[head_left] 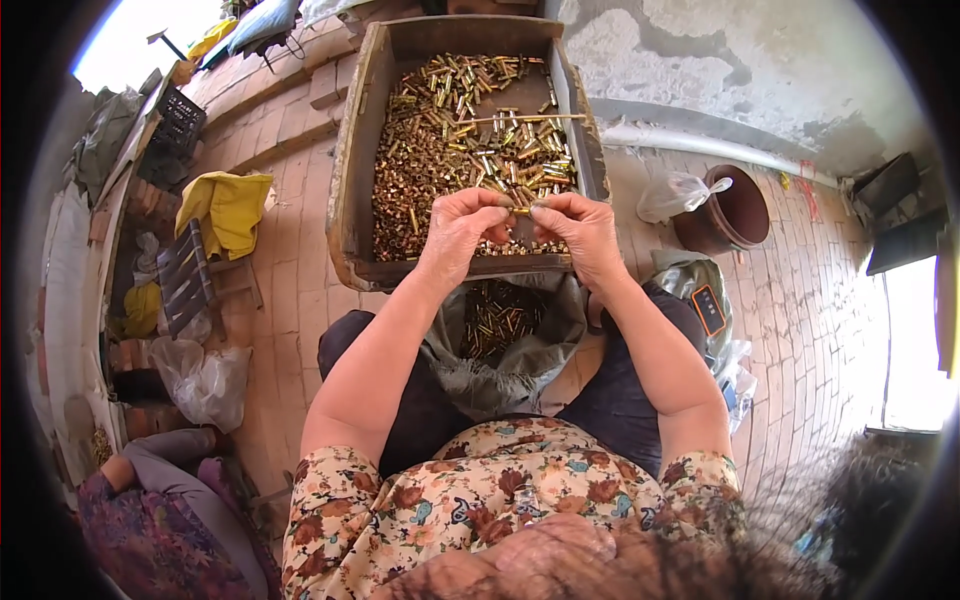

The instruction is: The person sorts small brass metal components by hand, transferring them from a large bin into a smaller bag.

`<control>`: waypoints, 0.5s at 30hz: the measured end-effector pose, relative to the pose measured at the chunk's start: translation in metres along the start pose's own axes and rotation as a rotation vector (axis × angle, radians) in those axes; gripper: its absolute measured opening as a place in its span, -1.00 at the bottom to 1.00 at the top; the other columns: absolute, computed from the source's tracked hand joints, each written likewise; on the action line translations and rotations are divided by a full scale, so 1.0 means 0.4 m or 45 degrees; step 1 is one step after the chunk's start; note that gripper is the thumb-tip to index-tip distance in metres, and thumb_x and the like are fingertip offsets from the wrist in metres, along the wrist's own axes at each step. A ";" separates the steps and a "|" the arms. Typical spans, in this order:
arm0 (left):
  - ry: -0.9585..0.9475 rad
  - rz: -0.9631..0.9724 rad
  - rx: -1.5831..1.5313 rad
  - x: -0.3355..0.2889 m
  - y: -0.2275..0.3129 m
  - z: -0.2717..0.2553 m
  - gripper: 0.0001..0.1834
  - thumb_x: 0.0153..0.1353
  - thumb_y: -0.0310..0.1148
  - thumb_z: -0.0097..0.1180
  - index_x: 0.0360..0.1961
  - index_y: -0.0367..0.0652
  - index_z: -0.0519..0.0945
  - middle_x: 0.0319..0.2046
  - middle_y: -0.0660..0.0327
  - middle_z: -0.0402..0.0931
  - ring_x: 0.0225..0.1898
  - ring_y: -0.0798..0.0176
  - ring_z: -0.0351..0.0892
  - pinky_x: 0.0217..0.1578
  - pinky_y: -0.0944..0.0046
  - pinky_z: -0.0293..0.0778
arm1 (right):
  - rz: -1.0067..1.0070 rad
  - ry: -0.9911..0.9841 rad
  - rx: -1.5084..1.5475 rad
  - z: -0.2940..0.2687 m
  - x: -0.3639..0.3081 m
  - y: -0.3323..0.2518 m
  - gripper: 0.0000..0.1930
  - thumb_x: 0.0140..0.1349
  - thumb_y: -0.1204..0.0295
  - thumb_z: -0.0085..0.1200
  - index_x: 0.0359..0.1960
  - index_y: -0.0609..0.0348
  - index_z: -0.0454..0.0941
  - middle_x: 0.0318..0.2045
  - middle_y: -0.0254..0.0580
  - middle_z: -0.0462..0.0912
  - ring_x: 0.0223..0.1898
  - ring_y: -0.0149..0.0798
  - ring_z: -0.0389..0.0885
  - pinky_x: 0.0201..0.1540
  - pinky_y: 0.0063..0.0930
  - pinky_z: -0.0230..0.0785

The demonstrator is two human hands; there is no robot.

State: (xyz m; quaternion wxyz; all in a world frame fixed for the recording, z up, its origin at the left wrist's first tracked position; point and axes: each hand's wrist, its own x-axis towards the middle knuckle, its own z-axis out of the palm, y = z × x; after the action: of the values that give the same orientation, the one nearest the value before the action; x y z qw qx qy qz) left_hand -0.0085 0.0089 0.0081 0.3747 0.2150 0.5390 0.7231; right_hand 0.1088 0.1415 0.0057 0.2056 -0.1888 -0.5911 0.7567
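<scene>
Over the near part of a worn wooden tray (345, 190), my left hand (462, 228) and my right hand (583, 230) meet, fingertips almost together. Between them is a small brass-coloured metal piece (521, 211), pinched at one end by each hand. Under my hands the tray holds many short ring-like metal pieces (400, 180), heaped at the left and near side. Longer shiny pin-like pieces (470, 80) lie at the far side and right. Below the tray's near edge, between my knees, a grey-green woven sack (490, 385) stands open with more long pieces (500, 320) inside.
A thin stick (525, 118) lies across the tray. To the right stand a dark red bucket (745, 210) with a plastic bag (672, 195) and an orange-edged phone-like device (708, 310). At left are a folding stool (190, 275), a yellow cloth (228, 210) and another person (170, 510).
</scene>
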 end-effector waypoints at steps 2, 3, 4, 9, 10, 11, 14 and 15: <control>-0.015 -0.016 -0.038 0.002 -0.002 0.002 -0.91 0.06 -0.52 0.05 -0.41 -0.30 0.56 -0.57 0.23 0.54 -0.61 0.47 0.46 -0.52 0.47 0.44 | 0.045 0.033 0.078 -0.004 0.000 -0.001 -0.89 0.06 0.51 0.17 -0.39 0.29 0.57 -0.55 -0.31 0.57 -0.54 -0.51 0.52 -0.44 -0.66 0.42; -0.010 -0.024 -0.056 0.003 -0.006 0.000 -0.91 0.06 -0.52 0.04 -0.41 -0.29 0.56 -0.56 0.23 0.54 -0.61 0.46 0.47 -0.52 0.47 0.44 | 0.040 0.020 0.071 -0.004 0.000 0.000 -0.89 0.06 0.51 0.17 -0.38 0.29 0.57 -0.54 -0.31 0.58 -0.53 -0.50 0.53 -0.44 -0.66 0.43; -0.005 -0.032 -0.073 0.003 -0.008 -0.001 -0.92 0.06 -0.52 0.04 -0.41 -0.29 0.56 -0.56 0.23 0.54 -0.60 0.46 0.47 -0.52 0.46 0.45 | 0.034 0.006 0.063 -0.004 0.000 0.001 -0.89 0.06 0.52 0.17 -0.38 0.29 0.57 -0.53 -0.31 0.58 -0.53 -0.50 0.53 -0.44 -0.66 0.43; 0.002 -0.022 -0.047 0.000 -0.012 -0.003 -0.92 0.06 -0.53 0.07 -0.41 -0.30 0.57 -0.57 0.22 0.54 -0.61 0.45 0.48 -0.53 0.46 0.45 | -0.036 0.003 -0.036 0.007 -0.005 0.006 -0.88 0.06 0.51 0.18 -0.39 0.30 0.56 -0.57 -0.28 0.58 -0.57 -0.51 0.51 -0.48 -0.67 0.41; -0.003 -0.014 -0.028 0.000 -0.013 -0.005 -0.92 0.06 -0.52 0.08 -0.40 -0.30 0.57 -0.57 0.22 0.54 -0.61 0.45 0.48 -0.54 0.45 0.45 | -0.017 0.013 -0.010 0.009 -0.006 0.005 -0.88 0.06 0.51 0.18 -0.39 0.30 0.56 -0.57 -0.29 0.58 -0.57 -0.51 0.51 -0.49 -0.68 0.40; -0.004 -0.017 -0.029 -0.001 -0.013 -0.006 -0.92 0.06 -0.52 0.08 -0.40 -0.30 0.57 -0.57 0.22 0.54 -0.61 0.45 0.48 -0.54 0.45 0.45 | -0.015 0.015 -0.010 0.007 -0.005 0.009 -0.88 0.06 0.51 0.18 -0.39 0.30 0.56 -0.57 -0.29 0.58 -0.57 -0.51 0.51 -0.49 -0.68 0.40; -0.032 -0.048 -0.047 -0.003 -0.012 -0.012 -0.91 0.06 -0.52 0.11 -0.40 -0.31 0.57 -0.57 0.20 0.55 -0.61 0.43 0.50 -0.54 0.45 0.46 | 0.025 -0.008 0.043 0.001 -0.001 0.022 -0.88 0.06 0.52 0.18 -0.39 0.31 0.56 -0.57 -0.29 0.58 -0.57 -0.52 0.51 -0.50 -0.69 0.38; -0.044 -0.043 -0.033 -0.003 -0.013 -0.012 -0.91 0.05 -0.53 0.11 -0.40 -0.32 0.57 -0.57 0.19 0.55 -0.60 0.42 0.51 -0.53 0.45 0.47 | -0.043 -0.016 -0.023 0.000 -0.003 0.025 -0.88 0.06 0.53 0.17 -0.38 0.32 0.56 -0.57 -0.29 0.58 -0.57 -0.52 0.51 -0.50 -0.69 0.38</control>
State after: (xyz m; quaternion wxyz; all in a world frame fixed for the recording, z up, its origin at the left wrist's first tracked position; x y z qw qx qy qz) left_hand -0.0097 0.0055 0.0018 0.3991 0.2135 0.5267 0.7196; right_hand 0.1089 0.1386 -0.0039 0.2129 -0.1757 -0.6025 0.7489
